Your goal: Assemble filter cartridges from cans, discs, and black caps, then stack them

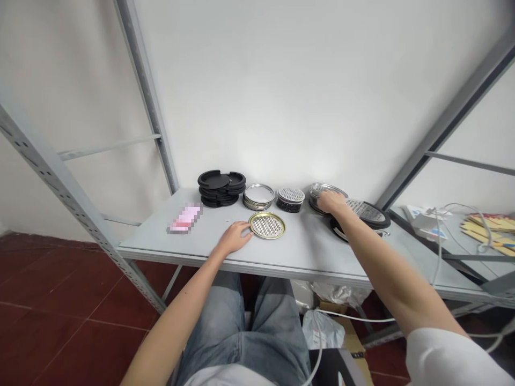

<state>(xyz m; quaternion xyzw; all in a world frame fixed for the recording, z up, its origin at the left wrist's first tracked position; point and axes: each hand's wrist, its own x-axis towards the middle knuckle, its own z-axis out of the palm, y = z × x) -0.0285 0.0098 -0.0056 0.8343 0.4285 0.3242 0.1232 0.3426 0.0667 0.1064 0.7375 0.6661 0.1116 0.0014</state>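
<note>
The gold-rimmed perforated disc (266,225) lies flat on the grey tabletop (289,258), nearly straight ahead at twelve o'clock from the wearer. The left hand (235,236) touches its rim at about nine o'clock, thumb and fingers slightly parted. The right hand (332,201) reaches to two o'clock from the disc, fingers curled over a metal-topped stack (328,188); its fingertips are hidden, so I cannot tell whether they pinch anything. Good handling here probably means light contact at the rim, keeping fingers off the raised, rough-looking holes, and separating a single piece from the stack without dragging its neighbours. Silver-rimmed rings (259,197) stand near twelve o'clock from the disc, perforated grey discs (291,198) near one. No brand or lettering is readable: the pink rectangle (185,219) at nine o'clock is pixelated, and print on the white box (426,222) at three is too small.
</note>
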